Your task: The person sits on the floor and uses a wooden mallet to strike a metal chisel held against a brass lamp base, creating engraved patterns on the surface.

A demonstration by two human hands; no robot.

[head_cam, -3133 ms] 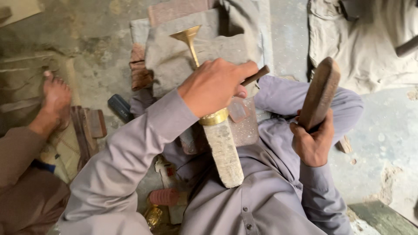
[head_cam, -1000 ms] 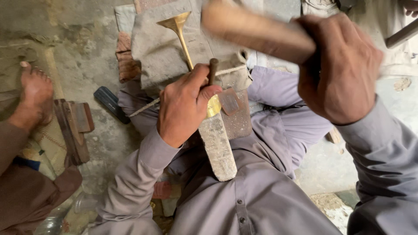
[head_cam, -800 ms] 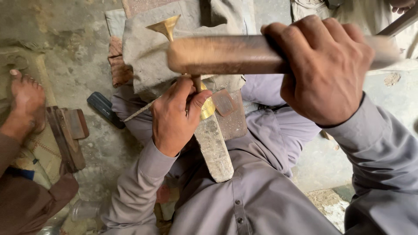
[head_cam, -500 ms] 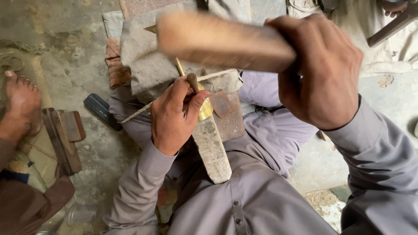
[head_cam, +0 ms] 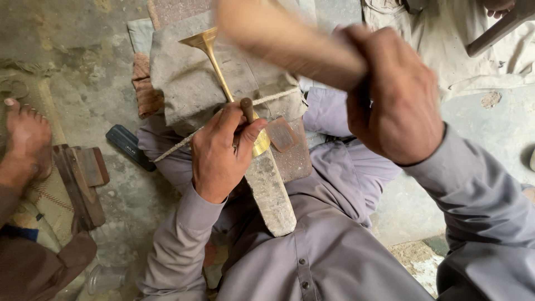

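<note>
Rough concrete floor (head_cam: 72,50) here, dusty and stained, with someone else's bare foot (head_cam: 25,136) at the left edge of the frame beside some wooden blocks (head_cam: 83,181). The person sits cross-legged with a grey stone block (head_cam: 184,72) propped on the lap in the upper middle, and a brass trumpet-shaped piece (head_cam: 214,61) lies along it, flared end toward the top. The left hand (head_cam: 220,156) is closed around a small punch (head_cam: 246,108) set on the brass stem, and the right hand (head_cam: 398,97) grips a blurred wooden mallet (head_cam: 284,39) raised at the upper centre. Doing this well, I'd say, means holding the punch square to the metal, fingers low and clear, and landing flat on its head.
</note>
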